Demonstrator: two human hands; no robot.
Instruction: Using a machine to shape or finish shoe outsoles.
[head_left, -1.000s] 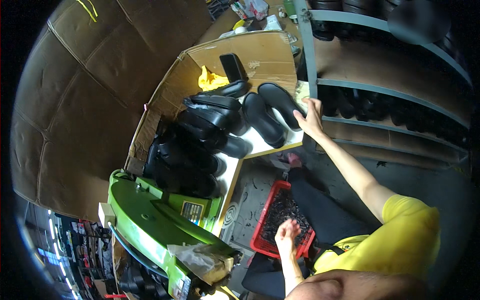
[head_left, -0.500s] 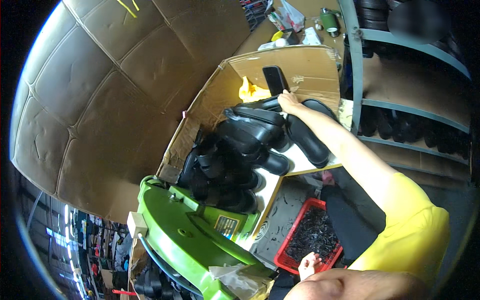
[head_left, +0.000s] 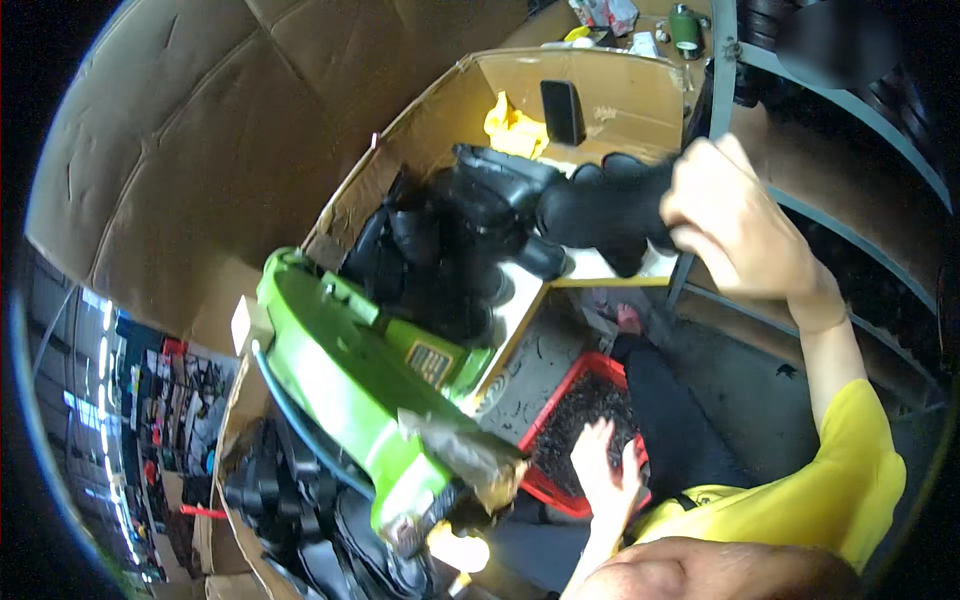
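Right hand [head_left: 732, 218] shifted rightward, clamped on black sole [head_left: 605, 210] above bench's [head_left: 592, 266] right end | left hand [head_left: 606, 468]: fingers apart | one-ended hold could slip, dropping sole

- shoe workshop
- green machine [head_left: 345, 355] at worktop's [head_left: 598, 267] near-left end
- black shoes [head_left: 500, 190] piled along worktop's left edge
- red basket [head_left: 556, 499] of black scraps [head_left: 562, 430] below
- metal rack [head_left: 723, 95] past right edge
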